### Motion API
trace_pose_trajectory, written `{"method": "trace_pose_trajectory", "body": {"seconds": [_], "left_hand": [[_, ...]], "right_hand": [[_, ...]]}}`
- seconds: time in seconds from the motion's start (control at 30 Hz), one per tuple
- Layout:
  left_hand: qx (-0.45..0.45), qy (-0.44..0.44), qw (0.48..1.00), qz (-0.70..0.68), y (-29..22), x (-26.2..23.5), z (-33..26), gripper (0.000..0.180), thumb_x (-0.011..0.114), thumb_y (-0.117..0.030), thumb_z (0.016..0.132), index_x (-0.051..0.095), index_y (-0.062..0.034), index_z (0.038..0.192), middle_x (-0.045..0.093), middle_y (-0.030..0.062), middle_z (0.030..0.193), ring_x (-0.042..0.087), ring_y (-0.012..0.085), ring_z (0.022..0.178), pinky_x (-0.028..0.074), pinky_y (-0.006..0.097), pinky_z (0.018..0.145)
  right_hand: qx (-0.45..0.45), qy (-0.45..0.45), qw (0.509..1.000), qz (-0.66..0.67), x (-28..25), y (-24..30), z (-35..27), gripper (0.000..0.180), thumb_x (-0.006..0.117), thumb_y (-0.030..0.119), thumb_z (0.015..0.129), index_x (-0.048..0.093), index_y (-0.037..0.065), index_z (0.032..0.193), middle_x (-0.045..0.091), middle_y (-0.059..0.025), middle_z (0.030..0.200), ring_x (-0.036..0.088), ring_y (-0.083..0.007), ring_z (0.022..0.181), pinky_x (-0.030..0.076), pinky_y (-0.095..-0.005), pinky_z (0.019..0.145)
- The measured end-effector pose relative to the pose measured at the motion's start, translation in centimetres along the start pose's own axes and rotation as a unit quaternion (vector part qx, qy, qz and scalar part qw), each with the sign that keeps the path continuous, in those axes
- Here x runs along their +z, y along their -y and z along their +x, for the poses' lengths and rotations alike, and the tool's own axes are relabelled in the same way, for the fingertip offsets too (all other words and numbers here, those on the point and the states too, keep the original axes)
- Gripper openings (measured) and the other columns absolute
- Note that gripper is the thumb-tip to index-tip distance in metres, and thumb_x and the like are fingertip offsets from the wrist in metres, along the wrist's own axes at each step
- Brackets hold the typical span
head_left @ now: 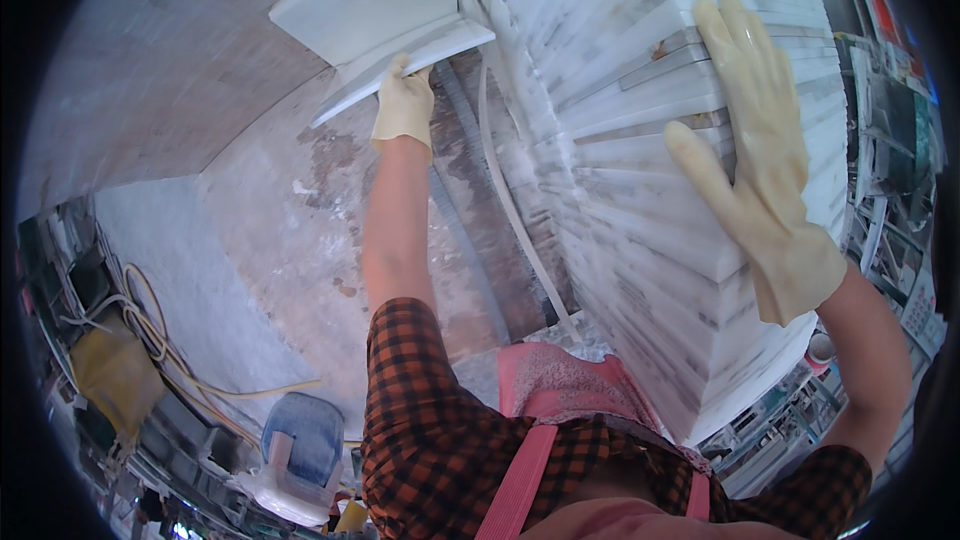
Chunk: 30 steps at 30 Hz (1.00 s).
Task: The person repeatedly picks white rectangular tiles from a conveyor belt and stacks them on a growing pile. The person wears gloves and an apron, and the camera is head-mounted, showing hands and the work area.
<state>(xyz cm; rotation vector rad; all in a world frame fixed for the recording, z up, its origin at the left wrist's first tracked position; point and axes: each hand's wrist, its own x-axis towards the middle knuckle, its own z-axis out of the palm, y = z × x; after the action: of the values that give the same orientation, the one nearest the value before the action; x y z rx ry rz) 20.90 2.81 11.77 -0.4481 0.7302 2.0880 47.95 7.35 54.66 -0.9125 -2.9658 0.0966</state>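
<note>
Stained surface (290,250) beside stacked slabs (640,180)

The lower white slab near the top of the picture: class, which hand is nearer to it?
Left. The left hand grips the near edge of the white slab; the right hand is well to its right, spread against the grey-white stack.

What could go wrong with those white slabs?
The white slab might slip, because the left hand seems to have its grip only at the near edge. That thin edge might chip if it got knocked. The right hand could get pinched if layers of the stack slid.
</note>
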Motion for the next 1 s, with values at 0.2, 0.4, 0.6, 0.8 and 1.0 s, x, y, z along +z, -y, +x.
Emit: {"method": "trace_pose_trajectory", "body": {"seconds": [0.2, 0.4, 0.6, 0.8, 1.0], "left_hand": [[0.087, 0.100, 0.948, 0.289, 0.3, -1.7, 1.8, 0.039, 0.050, -0.003, 0.095, 0.038, 0.0181, 0.125, 0.045, 0.0264, 0.133, 0.051, 0.0386, 0.123, 0.044, 0.051, 0.110], [-0.065, 0.055, 0.996, 0.012, -1.3, 2.2, 1.6, 0.043, 0.047, -0.009, 0.098, 0.036, 0.0154, 0.131, 0.044, 0.0268, 0.136, 0.050, 0.0353, 0.124, 0.044, 0.046, 0.109], [-0.009, 0.154, 0.799, 0.581, -5.6, 8.6, -0.9, 0.061, 0.045, -0.026, 0.103, 0.020, 0.0027, 0.151, 0.036, 0.0284, 0.148, 0.040, 0.0268, 0.138, 0.041, 0.035, 0.107], [0.034, 0.112, 0.825, 0.552, -4.9, 9.2, 0.8, 0.068, 0.050, -0.042, 0.097, 0.031, -0.0024, 0.149, 0.046, 0.0229, 0.144, 0.042, 0.0276, 0.135, 0.039, 0.038, 0.105], [0.099, 0.103, 0.783, 0.606, -4.7, 1.9, -1.5, 0.062, 0.050, -0.052, 0.094, 0.058, -0.0036, 0.131, 0.059, 0.0155, 0.131, 0.055, 0.0257, 0.114, 0.040, 0.035, 0.099]], "right_hand": [[0.000, -0.006, 1.000, 0.013, 0.1, 0.0, 0.1, 0.071, 0.065, 0.023, 0.087, 0.037, 0.003, 0.149, 0.035, -0.0225, 0.153, 0.031, -0.0396, 0.142, 0.021, -0.0471, 0.117], [0.006, 0.000, 1.000, 0.008, -0.1, 0.1, 0.0, 0.070, 0.065, 0.023, 0.087, 0.038, 0.003, 0.148, 0.036, -0.0227, 0.152, 0.031, -0.0399, 0.142, 0.020, -0.0472, 0.117], [0.007, -0.001, 1.000, 0.011, -0.3, 0.2, 0.3, 0.070, 0.064, 0.023, 0.087, 0.038, 0.002, 0.148, 0.036, -0.0228, 0.152, 0.031, -0.0397, 0.142, 0.020, -0.0474, 0.117], [0.013, 0.009, 1.000, 0.008, -0.3, 0.2, 0.1, 0.070, 0.064, 0.023, 0.087, 0.037, 0.003, 0.149, 0.036, -0.0220, 0.153, 0.030, -0.0393, 0.143, 0.020, -0.0473, 0.117], [0.002, -0.001, 1.000, 0.007, -0.1, 0.2, 0.0, 0.067, 0.063, 0.021, 0.089, 0.037, 0.003, 0.149, 0.035, -0.0204, 0.153, 0.030, -0.0370, 0.144, 0.020, -0.0448, 0.118]]}}
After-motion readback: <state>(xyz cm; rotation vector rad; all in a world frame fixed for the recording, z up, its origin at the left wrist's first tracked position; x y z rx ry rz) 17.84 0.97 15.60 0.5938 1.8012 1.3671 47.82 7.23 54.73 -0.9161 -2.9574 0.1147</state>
